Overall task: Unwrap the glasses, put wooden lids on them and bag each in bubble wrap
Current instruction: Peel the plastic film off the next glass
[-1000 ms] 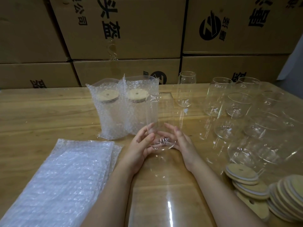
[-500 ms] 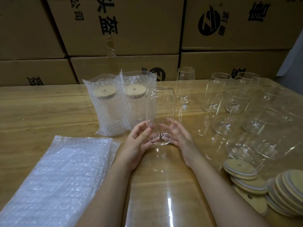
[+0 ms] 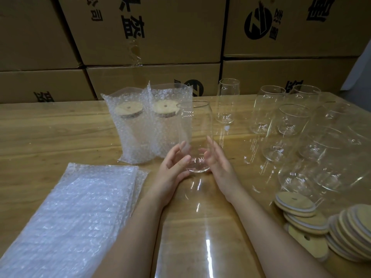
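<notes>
The glass [image 3: 195, 133] stands between my left hand [image 3: 172, 169], gripping it at 9 o'clock, and my flat right hand [image 3: 218, 167] at 3 o'clock, unchanged.

- Bubble wrap stack [image 3: 66, 217]: cut off by the left and bottom edges.
- Wooden lids [image 3: 353, 233]: pile cut off by the right edge; count not determinable.
- Bare glasses [image 3: 321, 145] at right: outlines overlapped and distorted; number not determinable.
- Held glass [image 3: 195, 127]: base partly covered by the left hand [image 3: 172, 167] and right hand [image 3: 218, 163].
- Cardboard boxes [image 3: 160, 47]: printing truncated by the top edge.
- Forearms: cut off at the bottom edge.
</notes>
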The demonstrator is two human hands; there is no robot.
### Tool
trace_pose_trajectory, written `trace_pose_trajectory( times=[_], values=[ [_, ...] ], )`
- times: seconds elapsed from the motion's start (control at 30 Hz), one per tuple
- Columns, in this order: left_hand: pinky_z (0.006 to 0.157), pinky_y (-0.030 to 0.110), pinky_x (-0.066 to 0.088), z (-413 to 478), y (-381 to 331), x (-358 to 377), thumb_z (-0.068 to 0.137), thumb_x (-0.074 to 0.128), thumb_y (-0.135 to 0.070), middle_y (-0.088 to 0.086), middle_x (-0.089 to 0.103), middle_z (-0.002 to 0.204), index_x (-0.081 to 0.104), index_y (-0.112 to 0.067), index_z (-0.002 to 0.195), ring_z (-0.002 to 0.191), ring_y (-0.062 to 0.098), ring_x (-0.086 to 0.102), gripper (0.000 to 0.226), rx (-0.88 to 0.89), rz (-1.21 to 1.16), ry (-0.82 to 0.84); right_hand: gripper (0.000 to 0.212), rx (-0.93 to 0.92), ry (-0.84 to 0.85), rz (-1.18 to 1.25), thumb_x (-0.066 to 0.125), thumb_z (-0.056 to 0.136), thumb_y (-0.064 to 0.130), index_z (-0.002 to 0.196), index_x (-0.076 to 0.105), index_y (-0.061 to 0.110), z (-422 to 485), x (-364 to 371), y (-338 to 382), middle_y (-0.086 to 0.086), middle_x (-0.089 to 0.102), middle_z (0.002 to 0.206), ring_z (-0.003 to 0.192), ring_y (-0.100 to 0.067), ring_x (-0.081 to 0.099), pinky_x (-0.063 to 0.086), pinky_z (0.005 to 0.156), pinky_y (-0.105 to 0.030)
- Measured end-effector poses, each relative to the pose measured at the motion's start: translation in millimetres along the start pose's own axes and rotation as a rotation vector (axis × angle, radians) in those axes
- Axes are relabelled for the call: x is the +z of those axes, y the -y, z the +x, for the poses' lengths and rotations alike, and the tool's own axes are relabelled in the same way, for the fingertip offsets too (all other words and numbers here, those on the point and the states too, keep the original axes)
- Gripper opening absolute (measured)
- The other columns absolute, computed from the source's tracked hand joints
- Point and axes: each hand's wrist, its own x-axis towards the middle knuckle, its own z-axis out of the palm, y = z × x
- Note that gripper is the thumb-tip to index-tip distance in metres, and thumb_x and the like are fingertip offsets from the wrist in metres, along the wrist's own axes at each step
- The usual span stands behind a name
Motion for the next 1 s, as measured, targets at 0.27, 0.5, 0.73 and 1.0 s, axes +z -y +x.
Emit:
trace_pose_trajectory(
  times=[0.27,0.5,0.73,1.0],
  values=[
    [0.096,0.025,0.049,-3,7,13,0.071,0.078,-0.020,-0.006,0.045,0.143,0.032,-0.036,0.137,0.123,0.012,0.055,0.081,0.125,0.229,0.015,0.057,0.022,-0.057,0.043,0.037,0.074,0.077,0.123,0.042,0.047,0,7,-6,0.012,0.061,0.124,0.115,0.003,0.056,0.042,0.104,-0.026],
    [0.096,0.034,0.051,-2,9,16,0.061,0.086,-0.033,0.003,0.054,0.131,0.037,-0.046,0.130,0.116,0.015,0.059,0.086,0.168,0.356,0.019,0.070,-0.107,-0.175,0.065,0.041,0.079,0.065,0.140,0.032,0.032,-4,17,0,0.005,0.050,0.139,0.124,0.001,0.050,0.043,0.095,-0.013],
    [0.100,0.042,0.048,-12,12,22,0.072,0.070,-0.055,-0.010,0.039,0.146,0.015,-0.042,0.148,0.124,0.013,0.052,0.095,0.315,0.577,-0.007,0.070,-0.236,-0.320,0.168,0.039,0.081,0.059,0.145,0.025,0.033,-3,23,12,0.005,0.057,0.128,0.098,-0.008,0.066,0.055,0.079,-0.027],
    [0.118,0.035,0.021,-17,1,33,0.088,0.052,-0.038,0.008,0.010,0.160,0.010,-0.012,0.150,0.148,0.022,0.013,0.080,0.703,0.944,-0.097,0.049,-0.098,-0.240,0.187,0.040,0.084,0.056,0.133,0.031,0.054,-1,25,10,0.009,0.068,0.109,0.089,-0.012,0.068,0.052,0.070,-0.025]
  ],
)
